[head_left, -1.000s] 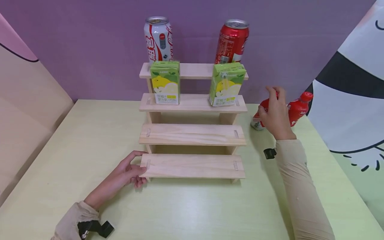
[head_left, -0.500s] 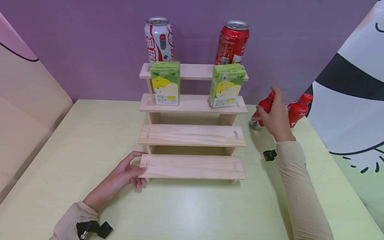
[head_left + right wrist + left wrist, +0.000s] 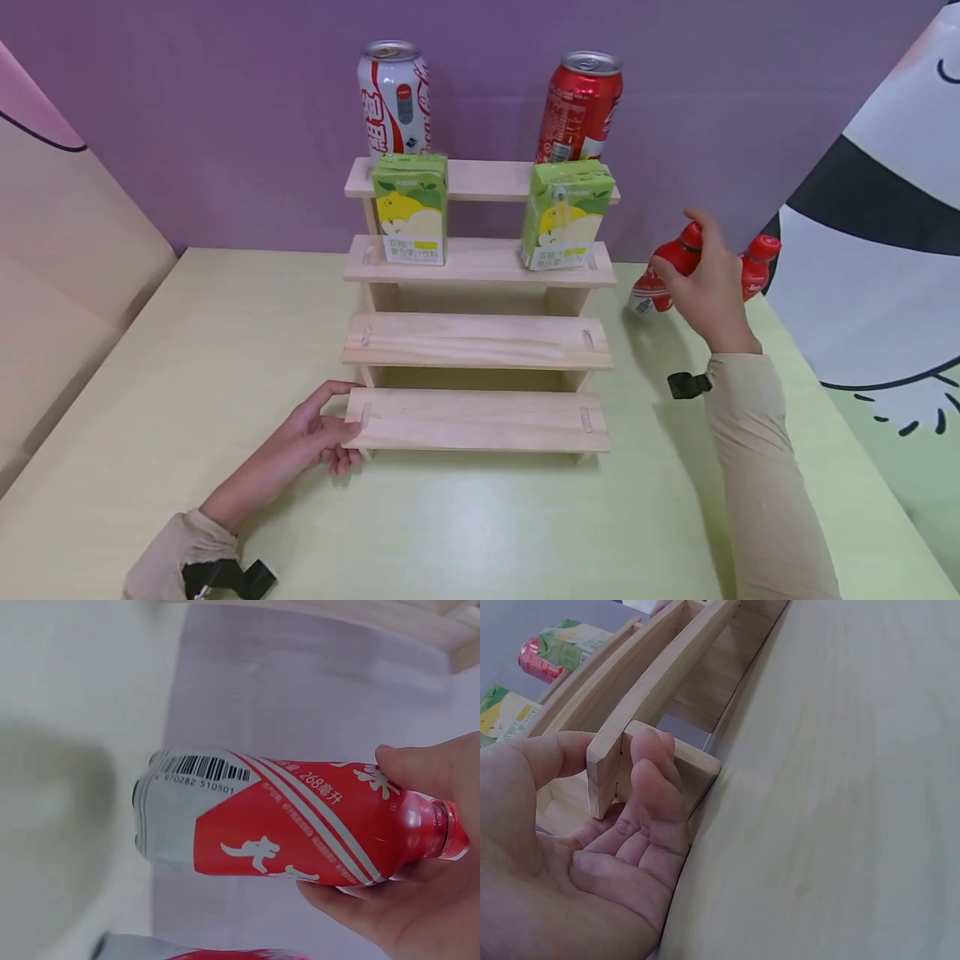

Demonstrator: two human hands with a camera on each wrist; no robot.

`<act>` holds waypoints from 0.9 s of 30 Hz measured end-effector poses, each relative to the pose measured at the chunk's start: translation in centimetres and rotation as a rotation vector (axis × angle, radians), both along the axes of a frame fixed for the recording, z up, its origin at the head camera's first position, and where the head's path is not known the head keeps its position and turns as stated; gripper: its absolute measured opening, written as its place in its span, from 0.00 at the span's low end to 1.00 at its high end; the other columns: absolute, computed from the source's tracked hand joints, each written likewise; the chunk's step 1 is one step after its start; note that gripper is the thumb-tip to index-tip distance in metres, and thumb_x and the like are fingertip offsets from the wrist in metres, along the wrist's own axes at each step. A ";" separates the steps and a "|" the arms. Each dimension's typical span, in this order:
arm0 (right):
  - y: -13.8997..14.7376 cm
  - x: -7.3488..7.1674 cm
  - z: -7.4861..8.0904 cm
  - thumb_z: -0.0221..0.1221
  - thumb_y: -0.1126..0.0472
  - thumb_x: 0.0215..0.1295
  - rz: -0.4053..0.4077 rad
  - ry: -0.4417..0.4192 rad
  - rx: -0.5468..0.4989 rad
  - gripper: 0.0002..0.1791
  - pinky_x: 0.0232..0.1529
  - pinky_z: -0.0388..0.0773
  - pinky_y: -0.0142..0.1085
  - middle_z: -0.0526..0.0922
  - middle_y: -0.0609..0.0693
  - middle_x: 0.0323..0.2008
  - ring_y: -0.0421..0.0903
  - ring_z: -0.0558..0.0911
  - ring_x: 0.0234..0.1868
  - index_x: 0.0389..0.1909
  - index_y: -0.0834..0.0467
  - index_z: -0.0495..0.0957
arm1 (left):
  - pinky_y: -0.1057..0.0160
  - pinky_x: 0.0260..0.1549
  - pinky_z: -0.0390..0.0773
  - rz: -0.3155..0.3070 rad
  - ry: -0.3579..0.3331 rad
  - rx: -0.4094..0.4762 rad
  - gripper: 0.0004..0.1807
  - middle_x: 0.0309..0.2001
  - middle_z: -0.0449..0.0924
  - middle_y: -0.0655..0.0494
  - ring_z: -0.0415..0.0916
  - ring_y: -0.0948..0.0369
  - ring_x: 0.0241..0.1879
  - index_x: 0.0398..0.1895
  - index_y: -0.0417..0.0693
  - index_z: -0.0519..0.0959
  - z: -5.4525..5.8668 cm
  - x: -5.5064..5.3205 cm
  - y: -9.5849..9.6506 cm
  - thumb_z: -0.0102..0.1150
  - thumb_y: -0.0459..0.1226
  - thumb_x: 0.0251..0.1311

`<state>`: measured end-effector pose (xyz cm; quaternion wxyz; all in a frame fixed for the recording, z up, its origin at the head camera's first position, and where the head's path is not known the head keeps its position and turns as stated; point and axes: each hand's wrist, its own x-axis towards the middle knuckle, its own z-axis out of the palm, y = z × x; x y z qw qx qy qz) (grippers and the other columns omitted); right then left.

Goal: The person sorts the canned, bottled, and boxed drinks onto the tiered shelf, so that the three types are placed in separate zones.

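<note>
My right hand (image 3: 711, 292) grips a red plastic bottle (image 3: 292, 817) round its upper part, thumb on one side and fingers on the other. The bottle tilts, its white base off the table with a shadow below. Behind that hand stands a second red bottle (image 3: 757, 262), partly hidden. My left hand (image 3: 311, 437) holds the left end of the lowest step of a four-tier wooden stand (image 3: 480, 421). In the left wrist view, the thumb and fingers (image 3: 658, 787) lie about the board's end and the leg.
On the top tier stand a white can (image 3: 393, 104) and a red can (image 3: 581, 108). Two green juice boxes (image 3: 411, 208) stand on the tier below. The lower two tiers are bare. A purple backdrop (image 3: 480, 75) rises behind the pale table (image 3: 465, 517).
My right hand has closed round the nearer red bottle and raised it slightly, moving a little right. The left hand keeps its place on the stand.
</note>
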<state>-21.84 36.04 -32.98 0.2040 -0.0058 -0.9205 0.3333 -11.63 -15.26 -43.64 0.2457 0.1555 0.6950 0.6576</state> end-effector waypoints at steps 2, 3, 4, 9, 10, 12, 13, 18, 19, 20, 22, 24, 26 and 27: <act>-0.2 0.4 0.6 0.63 0.57 0.68 -0.006 0.011 0.006 0.44 0.55 0.74 0.62 0.68 0.62 0.68 0.63 0.70 0.64 0.77 0.47 0.49 | 0.60 0.28 0.80 0.003 0.004 -0.007 0.24 0.31 0.81 0.36 0.76 0.56 0.26 0.66 0.48 0.57 0.1 0.0 0.0 0.53 0.40 0.73; -0.3 0.5 0.9 0.63 0.57 0.68 -0.009 0.015 0.007 0.44 0.55 0.74 0.62 0.68 0.62 0.68 0.63 0.70 0.65 0.78 0.46 0.48 | 0.60 0.27 0.80 0.005 0.005 -0.011 0.24 0.31 0.81 0.36 0.76 0.56 0.26 0.66 0.48 0.57 0.2 0.0 0.1 0.53 0.40 0.73; -0.5 0.7 1.2 0.63 0.56 0.67 -0.013 0.018 0.007 0.44 0.55 0.74 0.62 0.67 0.61 0.68 0.63 0.70 0.65 0.78 0.46 0.48 | 0.60 0.27 0.80 0.007 0.004 -0.014 0.24 0.31 0.81 0.36 0.76 0.56 0.26 0.66 0.49 0.57 0.3 0.0 0.1 0.53 0.40 0.73; -1.5 1.2 2.1 0.64 0.56 0.67 -0.012 0.058 0.012 0.45 0.56 0.74 0.61 0.68 0.59 0.69 0.61 0.71 0.66 0.77 0.44 0.48 | 0.60 0.28 0.80 0.017 -0.004 -0.027 0.24 0.31 0.81 0.37 0.76 0.56 0.26 0.65 0.49 0.57 0.3 -0.1 0.2 0.54 0.41 0.73; -1.7 1.4 2.3 0.64 0.56 0.67 -0.007 0.072 0.015 0.45 0.56 0.74 0.61 0.69 0.59 0.68 0.61 0.71 0.66 0.77 0.44 0.48 | 0.60 0.28 0.80 0.018 -0.004 -0.029 0.24 0.31 0.81 0.37 0.76 0.56 0.26 0.65 0.49 0.57 0.3 -0.1 0.2 0.54 0.41 0.73; -2.2 1.7 2.7 0.64 0.57 0.66 0.007 0.104 0.019 0.44 0.56 0.74 0.60 0.70 0.59 0.67 0.59 0.72 0.65 0.77 0.42 0.49 | 0.59 0.28 0.80 0.019 -0.004 -0.033 0.24 0.31 0.81 0.36 0.76 0.56 0.26 0.65 0.49 0.57 0.3 -0.1 0.1 0.54 0.41 0.73; -2.5 1.9 2.9 0.64 0.57 0.66 0.015 0.119 0.019 0.44 0.56 0.74 0.60 0.70 0.59 0.67 0.58 0.72 0.65 0.76 0.40 0.49 | 0.59 0.28 0.80 0.018 -0.003 -0.034 0.24 0.31 0.81 0.36 0.76 0.56 0.26 0.65 0.49 0.57 0.3 -0.1 0.1 0.54 0.41 0.73; -3.8 2.8 4.1 0.65 0.58 0.66 0.047 0.178 0.015 0.45 0.57 0.74 0.58 0.71 0.56 0.66 0.54 0.73 0.64 0.75 0.36 0.49 | 0.59 0.28 0.81 0.014 0.000 -0.037 0.24 0.31 0.81 0.36 0.76 0.56 0.26 0.66 0.50 0.57 0.3 0.0 0.1 0.53 0.41 0.73; -4.0 3.0 4.3 0.65 0.58 0.66 0.051 0.187 0.014 0.45 0.57 0.75 0.57 0.72 0.55 0.66 0.54 0.73 0.64 0.75 0.35 0.49 | 0.59 0.28 0.81 0.013 0.002 -0.037 0.24 0.31 0.81 0.36 0.77 0.56 0.26 0.66 0.49 0.57 0.3 0.0 0.1 0.53 0.41 0.73; -4.2 3.2 4.5 0.65 0.58 0.66 0.056 0.197 0.015 0.45 0.57 0.75 0.56 0.72 0.54 0.66 0.53 0.74 0.63 0.75 0.35 0.49 | 0.59 0.28 0.81 0.013 0.003 -0.037 0.24 0.31 0.81 0.36 0.77 0.56 0.26 0.66 0.50 0.58 0.3 0.0 0.1 0.53 0.41 0.73; -4.7 3.6 4.9 0.66 0.58 0.65 0.065 0.221 0.017 0.45 0.57 0.76 0.52 0.73 0.52 0.65 0.52 0.75 0.62 0.75 0.35 0.50 | 0.59 0.28 0.81 0.012 0.004 -0.035 0.24 0.31 0.81 0.36 0.76 0.56 0.26 0.66 0.49 0.58 0.3 0.1 0.1 0.53 0.41 0.73; -5.2 4.0 5.2 0.67 0.58 0.64 0.075 0.244 0.021 0.45 0.57 0.78 0.47 0.75 0.51 0.64 0.52 0.76 0.60 0.74 0.35 0.52 | 0.59 0.28 0.80 0.012 0.006 -0.033 0.24 0.31 0.81 0.36 0.76 0.56 0.26 0.66 0.49 0.58 0.4 0.1 0.0 0.53 0.41 0.73; -5.7 4.4 5.6 0.68 0.58 0.63 0.090 0.265 0.028 0.45 0.57 0.78 0.40 0.76 0.51 0.63 0.51 0.77 0.59 0.74 0.36 0.52 | 0.59 0.28 0.80 0.014 0.007 -0.032 0.24 0.31 0.81 0.36 0.76 0.56 0.26 0.66 0.50 0.58 0.4 0.1 0.0 0.53 0.41 0.73; -5.9 4.5 5.7 0.68 0.59 0.63 0.097 0.274 0.029 0.45 0.57 0.77 0.38 0.76 0.51 0.62 0.51 0.77 0.58 0.74 0.36 0.53 | 0.58 0.28 0.80 0.015 0.008 -0.032 0.24 0.30 0.81 0.36 0.76 0.56 0.26 0.66 0.50 0.58 0.4 0.2 0.0 0.53 0.41 0.73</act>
